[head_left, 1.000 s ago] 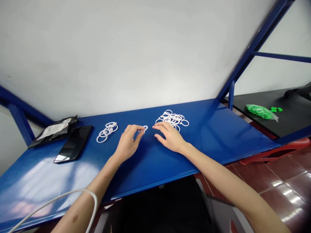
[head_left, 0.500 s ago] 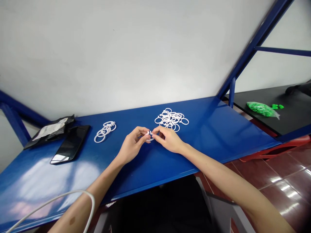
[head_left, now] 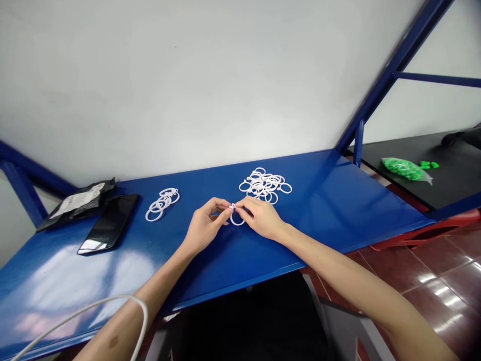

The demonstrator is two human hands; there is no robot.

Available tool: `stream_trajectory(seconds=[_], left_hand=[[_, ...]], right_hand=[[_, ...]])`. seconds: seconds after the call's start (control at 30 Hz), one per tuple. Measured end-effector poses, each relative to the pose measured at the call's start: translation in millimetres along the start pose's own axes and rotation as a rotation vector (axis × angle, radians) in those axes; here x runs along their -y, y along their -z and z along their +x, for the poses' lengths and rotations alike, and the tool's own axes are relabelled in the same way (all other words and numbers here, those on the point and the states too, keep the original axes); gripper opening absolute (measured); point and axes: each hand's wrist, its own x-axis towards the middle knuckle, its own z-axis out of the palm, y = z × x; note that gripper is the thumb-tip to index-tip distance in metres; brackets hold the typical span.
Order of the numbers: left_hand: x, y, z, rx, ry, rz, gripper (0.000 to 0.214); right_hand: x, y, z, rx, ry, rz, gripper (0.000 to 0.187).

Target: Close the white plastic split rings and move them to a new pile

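A white ring (head_left: 237, 224) is pinched by both hands at once, at its far end, where a small knob can be seen. The grip of the left hand (head_left: 205, 220) is closed on one side of the knob, thumb and finger tips together. The grip of the right hand (head_left: 263, 218) is closed on the other side. The round part of this ring hangs toward the near side, over the blue tabletop (head_left: 311, 210); whether the tabletop is touched by it cannot be told.

The step in hand looks to be the pressing of the ring's two ends at the knob. Whether the ends are locked is hidden by the fingers. For the next move, a firm, even push seems to be called for, with both ends kept in line.

Right of the held ring and a bit farther back, a big messy heap of white rings (head_left: 266, 184) is spread. Left of the held ring, a smaller bunch of white rings (head_left: 161, 204) is laid, one over another. Farther left of it, a black phone (head_left: 109, 220) is set down, with a black parcel (head_left: 80, 200) just behind. Far to its right, a bag of green pieces (head_left: 406, 169) is seen on a black table (head_left: 447, 190).
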Motion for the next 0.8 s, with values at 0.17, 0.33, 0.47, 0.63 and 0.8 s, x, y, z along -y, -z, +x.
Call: stream_trajectory(seconds=[0.17,0.33,0.47,0.63,0.8], left_hand=[[6.4,1.8,0.8,-0.014,0.041,0.018,0.036],[5.3,5.4,2.2,-0.051,0.063,0.036,0.037],[1.1,4.8,2.8,-0.052,0.040,0.017,0.035],[1.4,3.2,0.2,-0.071,-0.011,0.057,0.030],[8.7,0.9,-3.3,-0.052,-0.186,0.060,0.020]], right_hand=[[-2.1,-1.3,-1.8,-0.005,0.042,-0.094,0.023],[-1.9,0.2,-1.9,-0.012,0.066,-0.006,0.026],[-1.2,1.0,-1.1,-0.040,0.067,0.067,0.024],[-2.0,-0.9,-1.5,-0.032,0.076,0.059,0.024],[-0.3,-0.9,-5.0,-0.017,0.107,0.034,0.027]])
